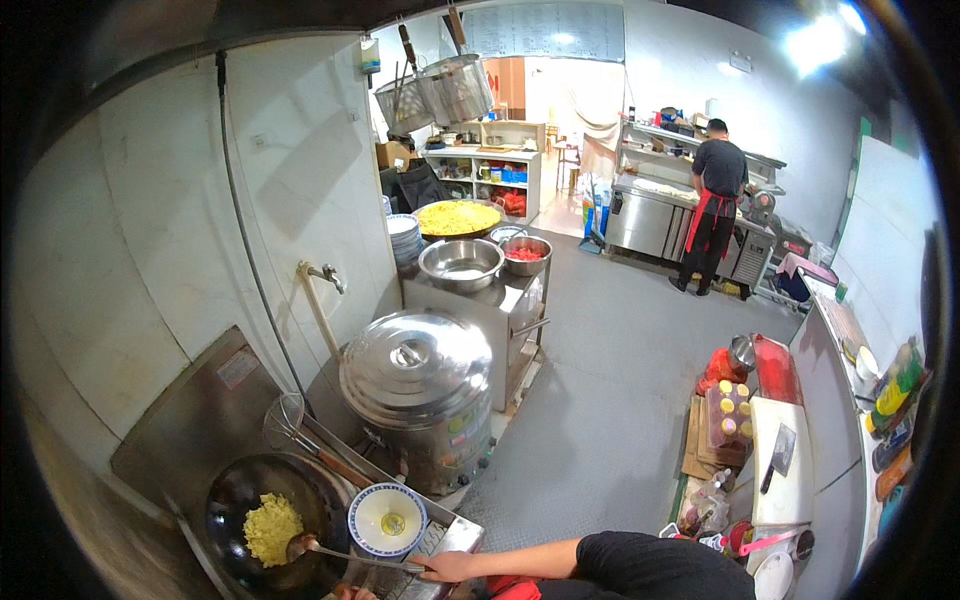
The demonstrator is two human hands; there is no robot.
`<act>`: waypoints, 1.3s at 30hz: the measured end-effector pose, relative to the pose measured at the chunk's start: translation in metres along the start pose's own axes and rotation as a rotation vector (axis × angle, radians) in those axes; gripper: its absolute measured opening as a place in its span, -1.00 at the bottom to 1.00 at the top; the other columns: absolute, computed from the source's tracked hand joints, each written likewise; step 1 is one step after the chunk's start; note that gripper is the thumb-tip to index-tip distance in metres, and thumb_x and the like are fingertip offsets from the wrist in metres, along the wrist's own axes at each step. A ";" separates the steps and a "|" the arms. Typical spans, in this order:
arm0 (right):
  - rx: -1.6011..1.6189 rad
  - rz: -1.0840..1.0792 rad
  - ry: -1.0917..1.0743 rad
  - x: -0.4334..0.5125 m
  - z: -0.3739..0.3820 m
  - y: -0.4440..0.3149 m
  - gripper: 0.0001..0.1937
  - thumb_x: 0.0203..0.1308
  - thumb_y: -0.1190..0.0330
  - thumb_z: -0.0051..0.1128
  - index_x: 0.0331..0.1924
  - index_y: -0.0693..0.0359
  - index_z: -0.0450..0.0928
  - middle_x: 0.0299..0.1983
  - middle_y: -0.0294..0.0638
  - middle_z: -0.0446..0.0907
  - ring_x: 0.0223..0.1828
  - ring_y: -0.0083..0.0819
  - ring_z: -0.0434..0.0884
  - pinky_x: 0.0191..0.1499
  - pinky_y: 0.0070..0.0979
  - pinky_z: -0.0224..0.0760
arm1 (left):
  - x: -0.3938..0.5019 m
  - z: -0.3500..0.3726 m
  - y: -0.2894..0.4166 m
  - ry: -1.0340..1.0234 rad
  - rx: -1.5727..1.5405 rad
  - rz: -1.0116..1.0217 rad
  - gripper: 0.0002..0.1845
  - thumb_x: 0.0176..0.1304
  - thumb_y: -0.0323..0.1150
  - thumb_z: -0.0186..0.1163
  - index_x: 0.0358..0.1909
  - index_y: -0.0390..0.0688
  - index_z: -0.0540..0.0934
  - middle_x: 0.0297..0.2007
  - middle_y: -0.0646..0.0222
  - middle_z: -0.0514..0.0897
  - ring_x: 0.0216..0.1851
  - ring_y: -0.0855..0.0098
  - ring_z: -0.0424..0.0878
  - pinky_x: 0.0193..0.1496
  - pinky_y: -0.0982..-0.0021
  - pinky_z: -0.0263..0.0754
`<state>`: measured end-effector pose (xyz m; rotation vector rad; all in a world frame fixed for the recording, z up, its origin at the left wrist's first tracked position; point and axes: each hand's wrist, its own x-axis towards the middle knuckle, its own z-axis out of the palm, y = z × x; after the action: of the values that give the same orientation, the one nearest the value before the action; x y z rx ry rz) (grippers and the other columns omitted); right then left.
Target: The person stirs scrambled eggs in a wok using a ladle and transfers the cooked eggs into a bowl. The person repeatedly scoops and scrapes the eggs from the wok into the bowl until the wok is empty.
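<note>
My right hand (pixel 446 566) grips the long handle of a metal ladle (pixel 360 557). The ladle's bowl rests inside a black wok (pixel 229 487), against a heap of yellow food (pixel 271 529) that looks like scrambled egg. Only a bit of my left hand (pixel 355 593) shows at the bottom edge, below the wok's right side; what it holds, if anything, is hidden. Between the wok and my right hand stands a white bowl with a blue patterned rim (pixel 367 517), a little yellow liquid at its bottom. A wire skimmer (pixel 285 420) leans behind the wok.
A large lidded steel pot (pixel 416 375) stands beyond the stove. Behind it, a counter bears a steel basin (pixel 461 262), a pan of yellow food (pixel 457 217) and stacked plates (pixel 403 240). A cleaver (pixel 780 454) lies on a cutting board at right. A person (pixel 718 180) stands far back.
</note>
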<state>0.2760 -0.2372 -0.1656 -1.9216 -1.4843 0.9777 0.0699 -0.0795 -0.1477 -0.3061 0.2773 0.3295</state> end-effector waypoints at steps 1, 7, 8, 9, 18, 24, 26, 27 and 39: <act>-0.007 -0.009 0.015 -0.001 -0.002 -0.001 -0.46 0.29 0.06 -0.25 0.30 -0.03 -0.03 -0.55 0.17 0.51 -0.47 0.09 0.55 -0.36 -0.08 0.38 | 0.000 -0.001 -0.001 0.005 0.007 0.013 -0.67 0.31 -0.22 -0.06 -0.62 -0.05 0.24 -0.68 0.52 0.20 -0.67 0.58 0.17 -0.54 0.53 0.19; 0.019 -0.027 0.024 -0.008 -0.009 -0.010 -0.46 0.28 0.05 -0.25 0.30 -0.06 -0.02 -0.57 0.15 0.51 -0.48 0.08 0.55 -0.38 -0.08 0.38 | -0.002 -0.002 -0.004 -0.038 0.002 0.034 -0.64 0.32 -0.21 -0.07 -0.63 -0.08 0.22 -0.67 0.50 0.21 -0.67 0.57 0.19 -0.57 0.53 0.19; 0.016 -0.035 0.024 -0.009 -0.010 -0.012 -0.47 0.28 0.04 -0.25 0.30 -0.06 -0.01 -0.57 0.15 0.51 -0.48 0.08 0.55 -0.38 -0.08 0.38 | -0.001 0.000 -0.004 0.005 0.012 0.082 -0.64 0.33 -0.21 -0.07 -0.63 -0.09 0.23 -0.67 0.50 0.21 -0.67 0.57 0.19 -0.57 0.53 0.19; 0.018 -0.040 0.025 -0.009 -0.011 -0.013 -0.47 0.28 0.04 -0.25 0.30 -0.07 -0.01 -0.57 0.15 0.51 -0.49 0.08 0.55 -0.38 -0.08 0.38 | -0.002 0.002 -0.005 0.053 0.023 0.129 -0.65 0.33 -0.21 -0.07 -0.62 -0.10 0.23 -0.67 0.50 0.21 -0.67 0.57 0.19 -0.57 0.53 0.19; 0.017 -0.020 0.056 -0.008 -0.005 -0.012 -0.47 0.29 0.08 -0.23 0.29 -0.03 0.00 -0.56 0.16 0.51 -0.47 0.09 0.55 -0.35 -0.07 0.39 | -0.004 0.010 -0.011 0.014 0.072 0.091 -0.72 0.33 -0.24 -0.07 -0.55 -0.11 0.34 -0.66 0.53 0.19 -0.67 0.60 0.16 -0.61 0.56 0.14; -0.007 0.003 0.063 -0.004 0.002 -0.005 -0.45 0.28 0.06 -0.23 0.30 -0.04 -0.03 -0.57 0.17 0.50 -0.47 0.09 0.55 -0.36 -0.06 0.38 | -0.004 0.013 -0.013 0.020 0.042 0.117 -0.73 0.33 -0.24 -0.08 -0.51 -0.14 0.37 -0.67 0.52 0.20 -0.68 0.60 0.18 -0.61 0.57 0.16; -0.014 -0.004 0.055 -0.003 0.004 -0.003 -0.45 0.28 0.05 -0.23 0.30 -0.04 -0.03 -0.56 0.17 0.50 -0.47 0.09 0.55 -0.36 -0.06 0.38 | -0.004 0.015 -0.014 0.006 0.019 0.107 -0.73 0.33 -0.23 -0.09 -0.49 -0.16 0.39 -0.67 0.52 0.21 -0.69 0.60 0.18 -0.61 0.57 0.17; -0.007 -0.011 0.049 -0.002 0.004 -0.001 -0.44 0.28 0.05 -0.22 0.30 -0.04 -0.03 -0.56 0.17 0.50 -0.47 0.10 0.55 -0.36 -0.06 0.38 | -0.004 0.015 -0.014 -0.002 0.005 0.100 -0.72 0.33 -0.23 -0.09 -0.48 -0.17 0.39 -0.67 0.52 0.21 -0.69 0.60 0.17 -0.62 0.57 0.17; 0.023 0.008 -0.005 0.001 0.007 -0.001 -0.44 0.27 0.10 -0.20 0.30 0.00 -0.01 -0.47 0.17 0.52 -0.42 0.08 0.55 -0.28 -0.09 0.38 | -0.003 0.006 -0.007 -0.024 0.017 0.093 -0.73 0.33 -0.23 -0.09 -0.40 -0.20 0.45 -0.65 0.50 0.23 -0.66 0.59 0.22 -0.57 0.56 0.21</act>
<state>0.2704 -0.2363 -0.1691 -1.9121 -1.4628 0.9995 0.0710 -0.0843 -0.1398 -0.2724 0.2712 0.4222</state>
